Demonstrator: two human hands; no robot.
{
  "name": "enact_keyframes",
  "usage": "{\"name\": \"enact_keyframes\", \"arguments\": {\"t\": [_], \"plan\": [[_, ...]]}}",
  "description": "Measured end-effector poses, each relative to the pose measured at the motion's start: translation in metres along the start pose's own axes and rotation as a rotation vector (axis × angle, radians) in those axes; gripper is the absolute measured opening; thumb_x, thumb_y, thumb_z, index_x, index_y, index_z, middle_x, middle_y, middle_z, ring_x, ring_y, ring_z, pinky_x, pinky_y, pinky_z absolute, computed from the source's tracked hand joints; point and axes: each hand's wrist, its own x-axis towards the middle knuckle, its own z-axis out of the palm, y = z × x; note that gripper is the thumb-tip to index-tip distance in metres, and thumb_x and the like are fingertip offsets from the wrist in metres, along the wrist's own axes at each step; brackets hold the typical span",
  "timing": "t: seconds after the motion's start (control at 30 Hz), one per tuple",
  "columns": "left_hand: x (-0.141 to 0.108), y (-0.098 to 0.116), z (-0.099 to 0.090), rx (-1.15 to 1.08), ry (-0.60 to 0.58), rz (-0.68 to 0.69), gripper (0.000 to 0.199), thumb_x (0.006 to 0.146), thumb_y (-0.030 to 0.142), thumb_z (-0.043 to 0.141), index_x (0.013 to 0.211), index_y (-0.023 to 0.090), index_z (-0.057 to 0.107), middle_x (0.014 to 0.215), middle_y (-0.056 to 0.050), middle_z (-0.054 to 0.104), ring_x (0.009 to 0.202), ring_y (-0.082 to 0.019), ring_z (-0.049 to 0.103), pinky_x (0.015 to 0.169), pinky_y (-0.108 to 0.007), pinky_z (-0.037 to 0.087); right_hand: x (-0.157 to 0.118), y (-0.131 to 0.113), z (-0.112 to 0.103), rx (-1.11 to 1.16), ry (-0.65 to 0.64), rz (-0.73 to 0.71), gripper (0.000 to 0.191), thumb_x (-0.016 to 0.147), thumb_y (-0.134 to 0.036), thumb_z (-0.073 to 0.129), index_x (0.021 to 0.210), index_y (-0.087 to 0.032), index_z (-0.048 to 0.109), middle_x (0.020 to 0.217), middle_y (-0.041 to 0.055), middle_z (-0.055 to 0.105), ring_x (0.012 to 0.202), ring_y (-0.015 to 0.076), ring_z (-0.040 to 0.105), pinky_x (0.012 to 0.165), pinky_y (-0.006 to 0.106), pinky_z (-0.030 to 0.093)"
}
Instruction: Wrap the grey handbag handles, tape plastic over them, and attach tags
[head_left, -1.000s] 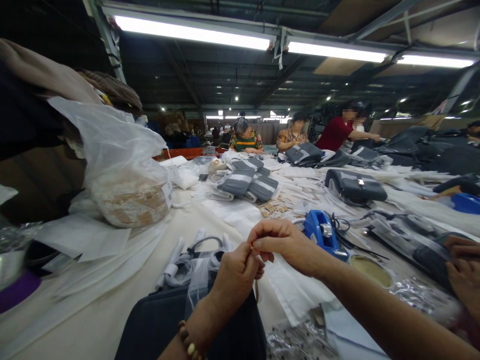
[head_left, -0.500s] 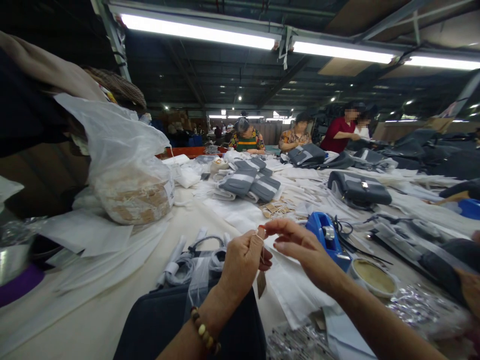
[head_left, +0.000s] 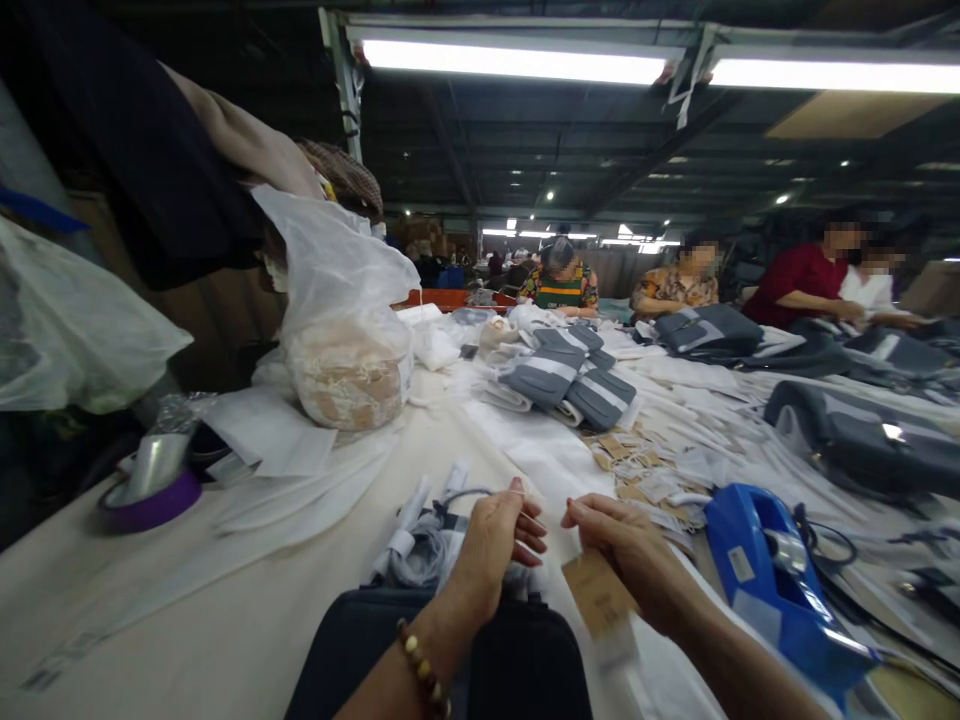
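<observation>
Pale table. Dark bag flat on it, below left hand. Blue tape dispenser right of right hand. Left of left hand: white sheets, bagged bundle, purple ring farthest out.

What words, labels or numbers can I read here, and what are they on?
No text is readable for certain.
Brown tag below the right hand: print too blurred.
Blue tape dispenser: white label, too small.
Apron across the table: lettering too small.
Pale tabletop: dark marks, too blurred.
</observation>
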Motion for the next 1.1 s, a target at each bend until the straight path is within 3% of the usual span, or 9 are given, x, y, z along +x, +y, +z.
{"name": "enact_keyframes", "arguments": {"t": [0.1,0.23,0.33,0.6,0.77,0.83,0.9,1.0,1.1], "plan": [[0.015,0.006,-0.019,-0.044,0.002,-0.019,0.061,0.063,0.072,0.054,0.075,0.013,0.057,0.056,-0.001,0.058,0.047,-0.012,0.053,0.046,-0.023,0.039,0.026,-0.006,0.008,0.019,-0.142,0.003,0.033,0.071,-0.047,0.069,0.068,-0.016,0.061,0.045,-0.0100,0.026,0.043,0.0063,0.020,0.042,0.022,0.020],[0.029,0.013,-0.031,0.020,0.044,0.039,0.060,0.069,0.072,0.049,0.076,0.013,0.059,0.062,-0.004,0.061,0.055,-0.015,0.057,0.051,-0.025,0.041,0.049,-0.006,0.018,-0.145,-0.255,-0.011,0.033,0.069,-0.047,0.069,0.080,-0.016,0.064,0.052,-0.0064,0.042,0.046,0.0068,0.027,0.044,0.022,0.018],[0.035,0.019,-0.035,0.150,0.081,0.144,0.061,0.071,0.072,0.047,0.074,0.013,0.060,0.065,-0.005,0.062,0.060,-0.016,0.058,0.055,-0.026,0.044,0.057,-0.004,0.023,-0.318,-0.288,-0.057,0.036,0.071,-0.051,0.065,0.069,-0.014,0.064,0.054,-0.0044,0.042,0.051,0.0083,0.032,0.049,0.023,0.021],[0.040,0.053,-0.022,0.365,0.014,0.443,0.050,0.086,0.056,0.038,0.074,0.016,0.064,0.068,-0.005,0.065,0.064,-0.018,0.060,0.060,-0.028,0.044,0.061,-0.034,0.011,-0.612,0.027,-0.364,0.037,0.083,-0.047,0.050,0.069,-0.019,0.069,0.062,0.0016,0.053,0.064,0.0172,0.050,0.061,0.029,0.038],[0.036,0.063,-0.006,0.474,0.058,0.549,0.040,0.089,0.045,0.036,0.077,0.019,0.065,0.076,-0.006,0.066,0.077,-0.021,0.060,0.073,-0.031,0.044,0.050,-0.046,0.005,-0.623,0.059,-0.554,0.027,0.083,-0.042,0.054,0.076,-0.022,0.072,0.106,0.0077,0.061,0.102,0.0248,0.052,0.092,0.036,0.034],[0.033,0.062,0.000,0.489,0.071,0.577,0.037,0.088,0.042,0.038,0.079,0.019,0.066,0.085,-0.007,0.067,0.089,-0.023,0.059,0.083,-0.033,0.042,0.046,-0.039,0.009,-0.456,-0.027,-0.495,0.029,0.084,-0.043,0.053,0.075,-0.021,0.069,0.100,0.0069,0.064,0.097,0.0232,0.055,0.091,0.036,0.036],[0.031,0.060,0.004,0.449,0.061,0.536,0.038,0.087,0.042,0.039,0.082,0.019,0.068,0.092,-0.008,0.069,0.096,-0.024,0.059,0.089,-0.034,0.040,0.041,-0.028,0.017,-0.168,-0.127,-0.353,0.033,0.086,-0.046,0.051,0.074,-0.018,0.065,0.079,0.0049,0.065,0.079,0.0199,0.058,0.079,0.034,0.042],[0.030,0.050,0.001,0.308,0.069,0.395,0.044,0.086,0.046,0.038,0.083,0.016,0.069,0.089,-0.008,0.070,0.090,-0.023,0.061,0.086,-0.034,0.042,0.035,-0.013,0.028,0.177,-0.186,-0.098,0.035,0.082,-0.051,0.055,0.072,-0.017,0.059,0.048,-0.0042,0.049,0.048,0.0119,0.049,0.055,0.026,0.041],[0.029,0.035,-0.015,0.214,0.082,0.289,0.042,0.083,0.046,0.042,0.078,0.014,0.068,0.076,-0.007,0.069,0.078,-0.021,0.061,0.076,-0.032,0.045,0.037,-0.009,0.027,0.091,-0.178,0.036,0.038,0.075,-0.054,0.062,0.068,-0.017,0.056,0.038,-0.0109,0.032,0.034,0.0058,0.032,0.042,0.021,0.029]]}}
